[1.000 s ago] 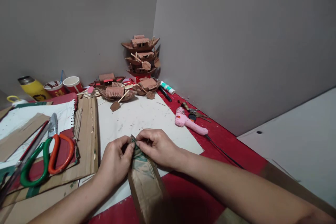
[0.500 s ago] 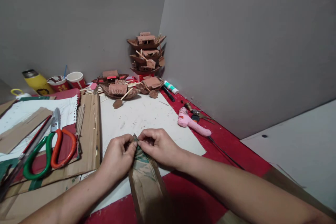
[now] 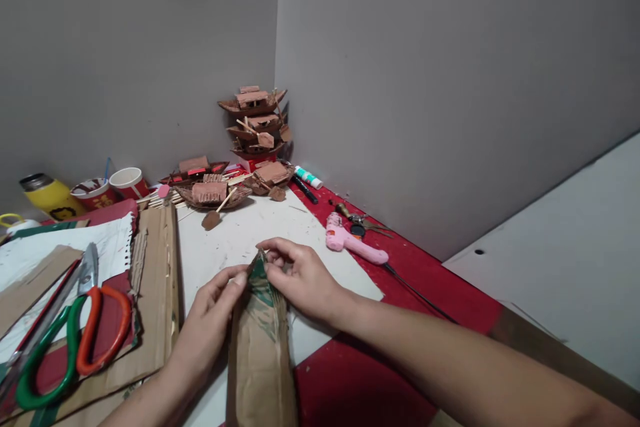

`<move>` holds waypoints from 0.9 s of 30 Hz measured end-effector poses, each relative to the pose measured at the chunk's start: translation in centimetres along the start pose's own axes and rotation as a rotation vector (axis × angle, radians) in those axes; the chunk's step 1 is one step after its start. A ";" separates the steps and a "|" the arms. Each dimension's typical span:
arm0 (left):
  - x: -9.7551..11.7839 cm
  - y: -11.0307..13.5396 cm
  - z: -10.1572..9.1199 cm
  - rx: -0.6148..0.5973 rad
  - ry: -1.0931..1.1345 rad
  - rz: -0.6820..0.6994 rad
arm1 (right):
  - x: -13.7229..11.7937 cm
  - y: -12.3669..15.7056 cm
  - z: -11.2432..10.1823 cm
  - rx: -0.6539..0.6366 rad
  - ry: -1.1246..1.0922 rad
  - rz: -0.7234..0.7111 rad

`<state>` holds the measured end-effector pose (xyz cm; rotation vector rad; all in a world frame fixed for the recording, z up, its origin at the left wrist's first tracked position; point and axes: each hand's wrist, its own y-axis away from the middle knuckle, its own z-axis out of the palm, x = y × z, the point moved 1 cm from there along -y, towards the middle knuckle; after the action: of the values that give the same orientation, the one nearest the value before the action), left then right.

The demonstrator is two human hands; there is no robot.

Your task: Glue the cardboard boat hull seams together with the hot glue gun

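A long folded cardboard piece (image 3: 260,360), brown with green print near its pointed far end, lies between my hands and runs toward me. My left hand (image 3: 213,303) pinches the left side of the tip between thumb and fingers. On the other side, my right hand (image 3: 300,277) grips the tip's right edge, thumb on the near face and index finger over the top. The piece's near end runs out of the bottom of the view.
Scissors (image 3: 75,347) with green and orange handles lie on cardboard sheets (image 3: 155,267) at left. Several model boats (image 3: 210,193) stand at the back. A pink glue gun (image 3: 350,240) with a cord rests on the red table (image 3: 370,373). Behind are paper cups (image 3: 129,181) and a yellow bottle (image 3: 53,199).
My fingers have moved apart slightly at the tip, showing more of its green print. The left hand has shifted left and down. The whole view has turned a little to the right.
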<state>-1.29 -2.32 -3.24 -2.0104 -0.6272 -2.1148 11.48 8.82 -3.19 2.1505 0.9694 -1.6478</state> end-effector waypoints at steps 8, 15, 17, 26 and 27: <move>0.8 0.3 0.7 -0.328 0.482 -0.605 | -0.9 -0.1 0.1 -0.110 -0.407 0.278; 1.3 0.9 1.4 -0.380 0.487 -0.661 | -1.3 0.2 0.1 -0.310 -0.482 0.300; 1.1 0.9 1.3 -0.380 0.480 -0.658 | -1.1 0.3 0.1 -0.363 -0.497 0.303; 0.9 0.9 1.5 -0.243 0.234 -0.580 | -0.6 0.6 0.2 -0.432 -0.407 0.344; 1.1 0.9 1.4 -0.186 0.222 -0.558 | -0.6 0.5 0.1 -0.422 -0.415 0.312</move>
<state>0.27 -2.36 -2.01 -1.7910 -1.0864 -2.7516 11.58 8.18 -2.73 1.5158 0.7296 -1.4897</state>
